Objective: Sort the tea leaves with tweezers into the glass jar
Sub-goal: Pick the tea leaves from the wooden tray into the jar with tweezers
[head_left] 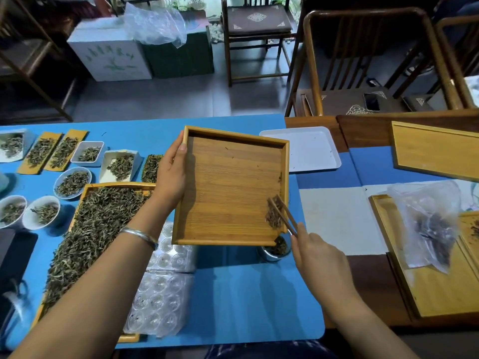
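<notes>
My left hand (169, 174) grips the left edge of a square bamboo tray (228, 187), lifted and tilted above the blue table. A small clump of dark tea leaves (273, 216) lies near the tray's lower right corner. My right hand (315, 252) holds wooden tweezers (282, 213), whose tips rest against that clump. Directly under the tray's lower right corner stands the glass jar (274, 251), partly hidden by the tray, with tea leaves inside.
A long bamboo tray heaped with tea leaves (90, 229) lies at the left, beside several bowls and small dishes of leaves. Clear plastic mould trays (160, 294) sit below the lifted tray. A white tray (308, 149), bamboo boards and a plastic bag (427, 229) lie to the right.
</notes>
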{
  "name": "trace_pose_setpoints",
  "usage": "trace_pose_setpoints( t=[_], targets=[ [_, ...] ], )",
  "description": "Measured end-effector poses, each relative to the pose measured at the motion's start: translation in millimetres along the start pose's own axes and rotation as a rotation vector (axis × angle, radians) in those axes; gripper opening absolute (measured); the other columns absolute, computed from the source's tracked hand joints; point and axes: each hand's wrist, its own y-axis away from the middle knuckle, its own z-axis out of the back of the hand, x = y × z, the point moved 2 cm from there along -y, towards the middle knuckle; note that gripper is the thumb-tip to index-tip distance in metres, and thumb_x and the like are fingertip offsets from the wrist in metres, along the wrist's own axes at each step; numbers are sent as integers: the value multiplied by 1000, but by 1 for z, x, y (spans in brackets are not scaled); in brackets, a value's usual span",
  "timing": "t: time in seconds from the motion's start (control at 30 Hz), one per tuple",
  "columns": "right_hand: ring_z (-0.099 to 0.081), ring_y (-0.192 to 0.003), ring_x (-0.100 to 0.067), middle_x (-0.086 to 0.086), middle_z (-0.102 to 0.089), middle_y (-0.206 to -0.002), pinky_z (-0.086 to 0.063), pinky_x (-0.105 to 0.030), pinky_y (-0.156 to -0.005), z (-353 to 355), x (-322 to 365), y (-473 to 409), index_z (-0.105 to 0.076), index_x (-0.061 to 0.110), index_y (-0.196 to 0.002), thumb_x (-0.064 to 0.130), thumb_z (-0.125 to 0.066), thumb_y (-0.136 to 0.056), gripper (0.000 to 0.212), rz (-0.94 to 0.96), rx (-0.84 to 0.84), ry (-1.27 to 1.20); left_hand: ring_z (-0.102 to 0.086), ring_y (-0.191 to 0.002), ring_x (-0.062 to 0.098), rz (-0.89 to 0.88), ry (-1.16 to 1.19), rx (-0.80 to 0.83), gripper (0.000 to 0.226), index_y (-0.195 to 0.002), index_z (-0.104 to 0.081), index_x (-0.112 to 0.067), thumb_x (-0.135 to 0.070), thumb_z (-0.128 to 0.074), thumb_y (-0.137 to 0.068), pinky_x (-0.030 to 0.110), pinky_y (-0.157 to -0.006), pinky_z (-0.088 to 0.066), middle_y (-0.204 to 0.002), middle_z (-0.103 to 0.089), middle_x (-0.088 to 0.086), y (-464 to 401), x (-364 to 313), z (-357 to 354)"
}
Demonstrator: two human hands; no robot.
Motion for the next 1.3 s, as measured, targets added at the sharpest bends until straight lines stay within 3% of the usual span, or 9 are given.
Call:
trace_pose_setpoints(
  t=[0.07,0.17,0.33,0.57,0.73,0.93,1.1,1.2,1.3],
  targets=[
    [-51,-30,-27,-7,-56,-51,-35,-27,-27,-1,-2,13,-70,-1,-105,20,-83,-72,41,14,-4,-16,-46,-125,5,-28,-3,-2,46,-150,-41,-28,-40,-36,-106,-2,-82,-40,-143,-46,-13,0,-2,-1],
    [-45,-23,-26,-7,-53,-45,-31,-25,-22,-2,-2,27,-74,0,-94,18,-90,-59,43,42,-10,-14,-45,-134,10,-37,3,0,45,-150,-42,-26,-38,-36,-107,22,-105,-39,-150,-47,-5,0,-4,-2],
    [-47,-24,-27,-7,-56,-48,-32,-26,-22,1,-3,39,-75,1,-93,18,-90,-58,42,23,15,-72,-43,-137,14,-14,5,-4,47,-150,-41,-25,-40,-34,-107,36,-113,-36,-151,-46,-3,2,-6,-2],
    [-62,-53,-33,-11,-63,-68,-35,-29,-42,19,15,-35,-61,2,-108,24,-53,-96,26,-137,-51,-104,-47,-134,13,-32,24,12,45,-150,-41,-26,-38,-36,-107,15,-95,-42,-149,-48,-3,2,-1,-1],
    [-65,-64,-29,-9,-65,-76,-26,-26,-45,13,26,-74,-55,4,-96,8,-45,-96,11,-165,0,-61,-51,-128,11,-15,43,16,45,-150,-41,-25,-37,-36,-107,6,-82,-47,-146,-51,-2,2,2,1],
    [-68,-68,-26,-10,-69,-79,-36,-27,-50,-1,27,-60,-52,-4,-119,-2,-40,-93,29,-179,112,3,-44,-138,18,3,36,-1,46,-151,-40,-25,-36,-37,-107,43,-114,-39,-152,-45,0,5,-1,1],
    [-67,-56,-24,-10,-67,-69,-46,-26,-46,-4,31,-34,-54,-14,-120,-6,-61,-81,41,-170,166,83,-43,-138,18,9,38,2,46,-151,-39,-25,-37,-37,-107,41,-113,-40,-153,-44,-1,5,-2,1],
    [-69,-80,-20,-5,-68,-94,-46,-26,-61,-11,34,-13,-34,-6,-140,-4,-38,-93,47,-143,265,28,-46,-135,16,-4,38,17,46,-151,-39,-27,-39,-37,-106,28,-103,-45,-151,-46,-1,3,-1,0],
    [-69,-78,-15,-1,-69,-89,-41,-24,-56,-15,36,10,-36,-6,-139,-5,-39,-91,48,-131,297,57,-48,-133,16,-11,51,18,46,-151,-40,-27,-39,-37,-106,21,-96,-45,-150,-47,-1,2,1,0]
  ],
)
